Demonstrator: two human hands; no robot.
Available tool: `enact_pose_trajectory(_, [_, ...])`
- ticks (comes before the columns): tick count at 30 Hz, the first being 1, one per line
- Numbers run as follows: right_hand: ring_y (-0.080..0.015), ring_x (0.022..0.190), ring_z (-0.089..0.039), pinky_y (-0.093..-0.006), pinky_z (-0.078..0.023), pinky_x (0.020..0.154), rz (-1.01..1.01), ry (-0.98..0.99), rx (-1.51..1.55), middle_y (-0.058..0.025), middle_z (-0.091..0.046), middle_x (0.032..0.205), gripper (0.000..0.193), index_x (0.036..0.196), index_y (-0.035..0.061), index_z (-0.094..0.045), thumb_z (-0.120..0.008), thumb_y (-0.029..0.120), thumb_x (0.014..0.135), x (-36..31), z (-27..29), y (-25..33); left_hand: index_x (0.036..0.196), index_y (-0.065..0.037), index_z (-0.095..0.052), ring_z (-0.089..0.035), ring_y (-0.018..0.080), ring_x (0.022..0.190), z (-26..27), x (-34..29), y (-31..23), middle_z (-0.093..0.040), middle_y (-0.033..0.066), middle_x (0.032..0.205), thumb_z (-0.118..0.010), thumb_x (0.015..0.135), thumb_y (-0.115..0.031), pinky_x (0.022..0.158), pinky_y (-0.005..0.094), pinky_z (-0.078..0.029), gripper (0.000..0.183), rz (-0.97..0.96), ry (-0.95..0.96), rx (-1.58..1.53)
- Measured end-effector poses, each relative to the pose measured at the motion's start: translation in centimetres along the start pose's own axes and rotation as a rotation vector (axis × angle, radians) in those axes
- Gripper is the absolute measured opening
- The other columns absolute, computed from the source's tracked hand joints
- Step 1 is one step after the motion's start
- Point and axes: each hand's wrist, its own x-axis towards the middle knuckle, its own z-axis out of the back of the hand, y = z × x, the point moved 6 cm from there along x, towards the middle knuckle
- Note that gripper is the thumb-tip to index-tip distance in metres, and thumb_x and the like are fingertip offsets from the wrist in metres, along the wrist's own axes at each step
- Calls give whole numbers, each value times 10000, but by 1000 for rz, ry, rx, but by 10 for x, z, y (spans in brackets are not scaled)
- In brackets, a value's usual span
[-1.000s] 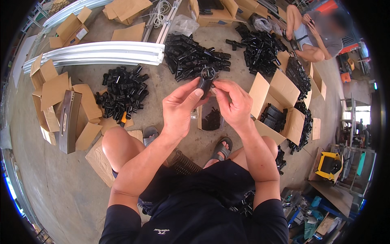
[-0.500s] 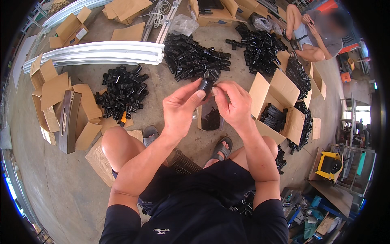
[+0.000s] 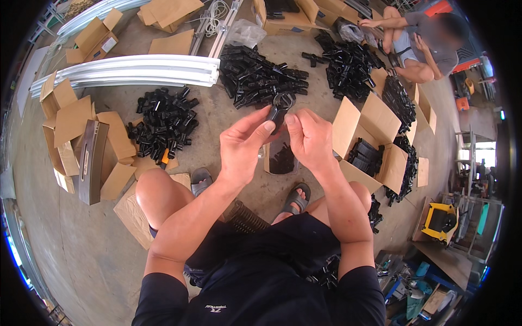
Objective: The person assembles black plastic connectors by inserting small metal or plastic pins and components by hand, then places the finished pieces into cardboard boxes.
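Between thumb and fingers, my left hand (image 3: 240, 142) grips a black clamp fitting (image 3: 279, 112) with an open ring at its far end. My right hand (image 3: 312, 137) is closed in a pinch close against the fitting's right side; whatever sits in its fingertips is too small to make out. Beyond the hands lies a heap of black fittings (image 3: 255, 79). Below the fitting, partly hidden by my hands, an open container (image 3: 266, 165) on the floor holds small dark parts.
Left stands another pile of black fittings (image 3: 163, 122), beside cut cardboard boxes (image 3: 117, 136). To the right is an open carton (image 3: 348, 122) with black parts inside. White metal rails (image 3: 130, 70) lie at far left. A co-worker (image 3: 418, 51) sits at far right.
My right hand has shifted slightly, its fingers curling tighter beside the fitting. The left hand keeps its grip. The co-worker has stretched one arm out to the left.
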Motion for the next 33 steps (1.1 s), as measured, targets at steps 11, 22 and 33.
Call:
enact_pose_trajectory(11, [-260,638,-664,-367,-503,543,117,-36,-99,-72,-657,794,129,927,64,-618,-718,143,910,2,5,2,1306,22,-653,-710,206,1051,0,-1,2,-714,133,1216,-628,997,-3,951,416,-621,310,-10,11,-11])
enact_pose_trajectory(22, [-261,607,-633,-370,-480,526,141,-106,-120,-62,-635,764,163,894,75,-612,-734,183,897,3,3,3,1305,20,-654,-707,209,1064,-2,-1,3,-713,130,1217,-629,995,-2,950,415,-620,311,0,17,-19])
enact_pose_trajectory(33, [-274,591,-611,-383,-470,518,98,-137,-31,-60,-628,763,207,899,84,-619,-750,244,905,6,4,9,1305,12,-657,-713,213,1060,-1,2,1,-718,132,1212,-628,997,-8,944,416,-623,310,31,14,-35])
